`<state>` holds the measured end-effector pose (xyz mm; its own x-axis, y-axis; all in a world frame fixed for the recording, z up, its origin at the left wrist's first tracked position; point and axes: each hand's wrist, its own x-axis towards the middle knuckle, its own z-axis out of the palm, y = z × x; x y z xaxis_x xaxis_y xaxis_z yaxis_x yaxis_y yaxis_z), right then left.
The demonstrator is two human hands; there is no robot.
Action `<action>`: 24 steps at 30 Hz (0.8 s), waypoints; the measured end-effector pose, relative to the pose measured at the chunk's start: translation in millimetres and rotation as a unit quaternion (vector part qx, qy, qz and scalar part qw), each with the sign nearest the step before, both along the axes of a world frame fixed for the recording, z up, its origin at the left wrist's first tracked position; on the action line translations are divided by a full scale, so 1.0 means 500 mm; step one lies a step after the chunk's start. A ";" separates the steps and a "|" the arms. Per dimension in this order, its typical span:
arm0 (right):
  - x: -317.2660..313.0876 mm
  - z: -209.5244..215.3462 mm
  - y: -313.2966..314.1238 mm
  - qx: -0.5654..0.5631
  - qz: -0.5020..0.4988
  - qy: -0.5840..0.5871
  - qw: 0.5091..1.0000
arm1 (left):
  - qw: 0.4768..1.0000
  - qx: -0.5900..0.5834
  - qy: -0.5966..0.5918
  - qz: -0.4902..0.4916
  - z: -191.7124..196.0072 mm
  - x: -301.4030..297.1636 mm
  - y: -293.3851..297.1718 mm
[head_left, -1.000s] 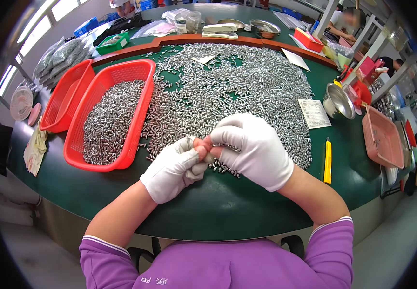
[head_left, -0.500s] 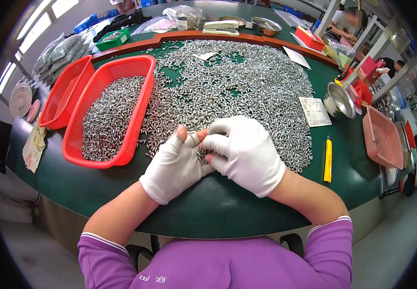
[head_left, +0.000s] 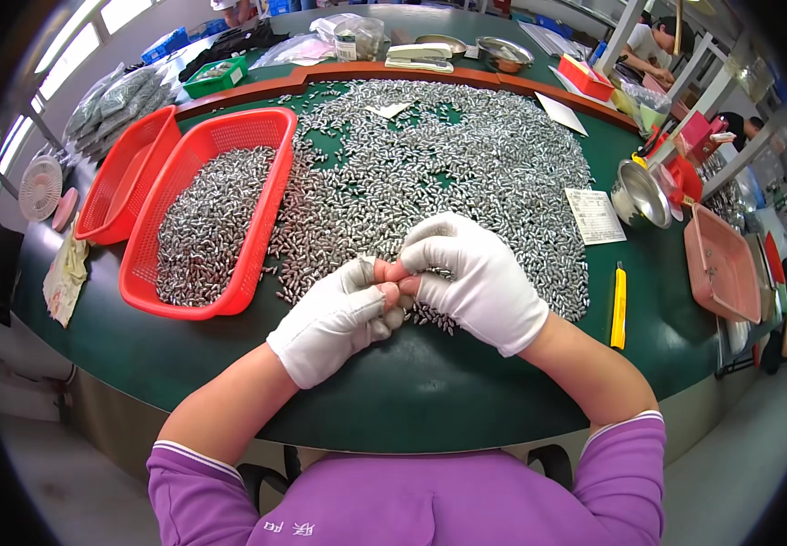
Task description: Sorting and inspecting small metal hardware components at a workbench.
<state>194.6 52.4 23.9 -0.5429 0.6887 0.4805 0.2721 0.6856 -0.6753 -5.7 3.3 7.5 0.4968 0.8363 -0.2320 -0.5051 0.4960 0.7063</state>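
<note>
Grips of left hand (head_left: pixel 328 324) and right hand (head_left: pixel 477 284) meet at bare fingertips (head_left: pixel 388 293); whether they clamp anything, I cannot tell. Silver metal pellets (head_left: pixel 466 164), long axes pointing every way, spread over the table (head_left: pixel 412 391) just beyond both; the left is nearer the red basket (head_left: pixel 234 135).

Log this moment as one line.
left hand, right hand: close together; anything held: unclear; metal parts: spread on green table, heaped in red basket

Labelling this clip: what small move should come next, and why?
Probably ease the right hand slightly away from the left hand: their bare fingertips appear to meet by the near edge of the metal pieces, and anything pinched between them is hidden, so parting them should reveal it.
</note>
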 end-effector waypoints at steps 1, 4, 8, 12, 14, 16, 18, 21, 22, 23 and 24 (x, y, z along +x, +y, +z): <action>-0.001 -0.002 0.000 0.008 0.009 0.004 1.000 | 1.000 0.001 0.023 0.002 -0.001 -0.001 0.001; -0.005 0.004 0.001 0.044 0.005 0.017 0.999 | 1.000 -0.001 0.014 0.000 -0.015 -0.007 0.003; -0.007 0.016 0.010 0.130 -0.006 0.039 0.991 | 0.999 -0.012 -0.042 -0.002 -0.013 -0.009 0.002; -0.005 0.026 0.014 0.169 0.036 -0.003 0.985 | 0.999 -0.014 -0.048 -0.001 -0.004 -0.005 0.003; -0.005 0.030 0.014 0.213 0.035 -0.016 0.976 | 0.999 -0.016 -0.036 0.011 -0.003 -0.004 0.001; -0.003 0.043 0.010 0.243 0.033 -0.076 0.966 | 0.999 -0.018 -0.039 0.011 -0.010 -0.006 0.001; 0.002 0.040 0.011 0.263 -0.009 -0.102 0.959 | 0.999 -0.018 -0.043 0.010 -0.012 -0.008 0.003; 0.020 0.016 0.019 0.218 -0.106 -0.218 0.945 | 0.998 -0.009 -0.060 0.004 -0.010 -0.008 0.004; 0.024 0.009 0.020 0.182 -0.125 -0.259 0.940 | 0.999 -0.012 -0.046 0.010 -0.010 -0.005 0.005; 0.026 -0.005 0.026 0.143 -0.118 -0.304 0.934 | 0.999 -0.014 -0.031 0.018 -0.009 -0.003 0.005; 0.026 -0.014 0.031 0.143 -0.117 -0.304 0.935 | 0.999 -0.014 -0.031 0.018 -0.009 -0.004 0.005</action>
<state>207.7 67.8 16.7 -0.6256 0.7134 0.3158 0.7112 0.6879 -0.1448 -7.5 5.8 2.8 0.4804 0.8475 -0.2259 -0.5650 0.4960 0.6594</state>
